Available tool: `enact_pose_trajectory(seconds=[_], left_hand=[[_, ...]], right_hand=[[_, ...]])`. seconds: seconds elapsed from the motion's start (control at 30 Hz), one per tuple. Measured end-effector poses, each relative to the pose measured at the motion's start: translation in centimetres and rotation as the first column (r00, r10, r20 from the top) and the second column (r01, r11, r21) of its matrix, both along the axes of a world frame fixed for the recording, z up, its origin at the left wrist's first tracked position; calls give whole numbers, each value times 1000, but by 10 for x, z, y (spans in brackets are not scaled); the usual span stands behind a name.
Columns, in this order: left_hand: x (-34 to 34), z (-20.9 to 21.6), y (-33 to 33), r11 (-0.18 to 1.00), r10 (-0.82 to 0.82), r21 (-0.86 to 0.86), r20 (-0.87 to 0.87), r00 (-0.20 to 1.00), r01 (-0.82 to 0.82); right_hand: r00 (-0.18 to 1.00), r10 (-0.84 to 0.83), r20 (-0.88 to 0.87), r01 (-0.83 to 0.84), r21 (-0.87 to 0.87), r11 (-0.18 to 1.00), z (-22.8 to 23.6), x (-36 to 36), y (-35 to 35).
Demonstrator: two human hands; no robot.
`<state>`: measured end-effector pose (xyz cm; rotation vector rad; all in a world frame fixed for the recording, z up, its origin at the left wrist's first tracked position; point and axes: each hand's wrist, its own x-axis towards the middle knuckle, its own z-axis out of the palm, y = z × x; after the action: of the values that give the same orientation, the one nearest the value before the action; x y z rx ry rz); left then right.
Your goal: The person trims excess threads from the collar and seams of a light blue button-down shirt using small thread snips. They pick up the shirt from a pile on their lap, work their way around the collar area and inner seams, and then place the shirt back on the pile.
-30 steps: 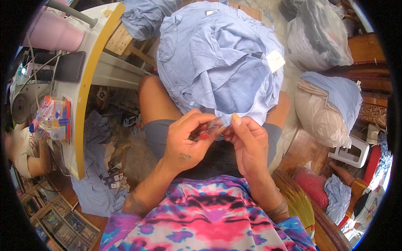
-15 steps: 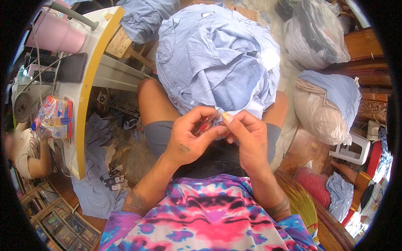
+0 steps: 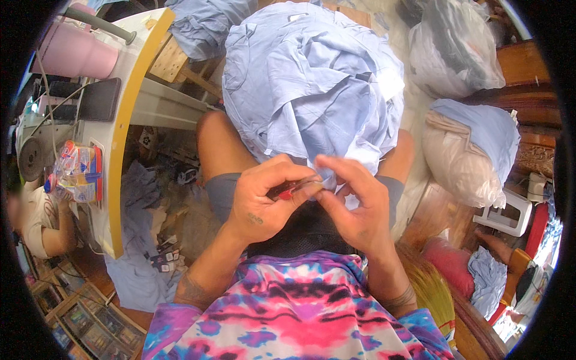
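Note:
A crumpled light blue garment [image 3: 312,90] lies heaped over my knees. My left hand [image 3: 264,201] is closed around a small red and black tool [image 3: 288,190], its tip pointing at the cloth's near edge. My right hand [image 3: 354,207] pinches that near edge of the blue cloth between thumb and fingers, right beside the tool's tip. The two hands touch just above my lap.
A white table with a yellow edge [image 3: 120,132] stands at my left, carrying a pink cup [image 3: 75,54], a dark phone [image 3: 99,99] and a colourful packet [image 3: 78,171]. Another person [image 3: 36,222] sits at far left. Stuffed bags [image 3: 468,153] lie at right.
My hands have shifted slightly downward and closer together along the cloth's edge. The blue garment has slid a little on my knees.

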<state>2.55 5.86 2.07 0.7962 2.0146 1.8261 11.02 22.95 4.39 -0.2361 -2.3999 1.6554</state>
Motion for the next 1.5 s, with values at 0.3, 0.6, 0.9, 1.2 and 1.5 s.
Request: enact_pose_trajectory(seconds=[0.3,0.6,0.9,1.2,1.5], left_hand=[[-3,24,-12,982,-28,-191,-90,996,10],[-6,61,-19,921,-141,-383,-169,975,67],[-7,69,-19,842,-195,-539,-277,941,16],[-9,66,-23,817,-212,-577,-296,931,3],[-8,71,-26,791,-229,-611,-293,928,2]], right_hand=[[977,28,-210,-12,76,997,-19,-5,5],[968,-23,-248,70,178,981,-18,-8,4],[965,-20,-262,97,285,954,-16,-8,2],[965,-2,-263,87,314,945,-17,-5,-1],[966,-12,-258,91,299,950,-17,-5,-4]])
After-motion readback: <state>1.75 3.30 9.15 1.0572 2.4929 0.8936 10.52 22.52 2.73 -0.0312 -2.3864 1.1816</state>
